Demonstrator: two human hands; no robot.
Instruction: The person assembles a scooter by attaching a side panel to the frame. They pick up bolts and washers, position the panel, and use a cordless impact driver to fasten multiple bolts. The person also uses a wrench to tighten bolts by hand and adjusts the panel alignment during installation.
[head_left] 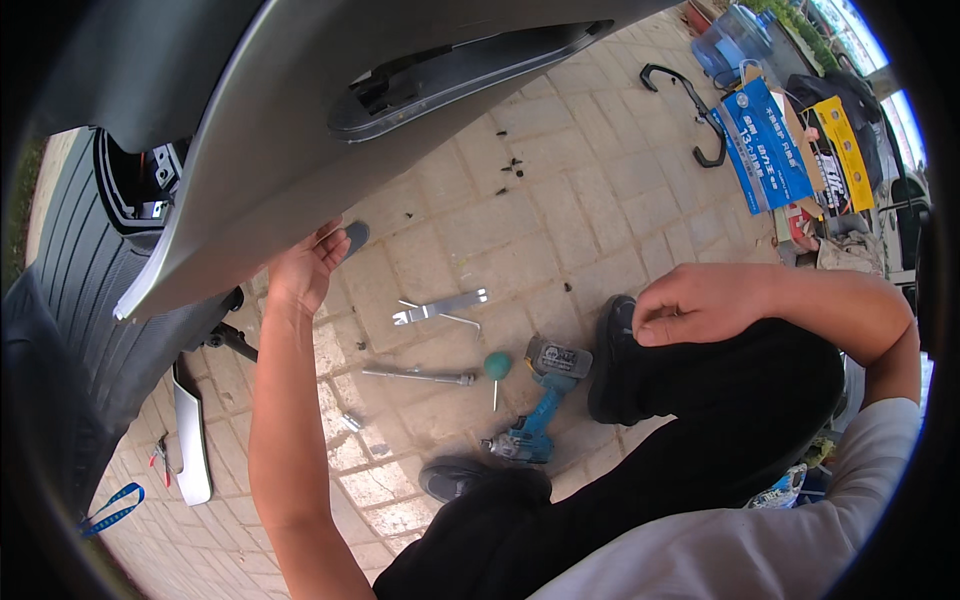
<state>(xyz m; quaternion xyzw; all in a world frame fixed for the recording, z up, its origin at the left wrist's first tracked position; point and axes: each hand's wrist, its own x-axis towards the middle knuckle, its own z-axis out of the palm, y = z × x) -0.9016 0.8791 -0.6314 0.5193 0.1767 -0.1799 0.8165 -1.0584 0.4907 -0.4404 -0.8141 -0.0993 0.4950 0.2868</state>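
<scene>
My left hand [300, 272] reaches up under the lower edge of a large grey body panel [290, 130] and touches it, with a small dark oval piece [356, 236] at its fingertips. Whether the fingers grip the panel edge is hidden. My right hand [700, 303] rests loosely curled on my knee in black trousers, holding nothing. On the paving between my feet lie a blue cordless impact driver [535, 410], a green-handled screwdriver [497, 368], a metal pry tool [440, 307] and a socket extension bar [418, 376].
A black ribbed footboard [80, 270] and dark bodywork fill the left. A silver trim strip [190, 430] and blue strap [112, 508] lie lower left. Far right: a black curved bar [700, 110], blue and yellow boxes [768, 140], a water jug [735, 40].
</scene>
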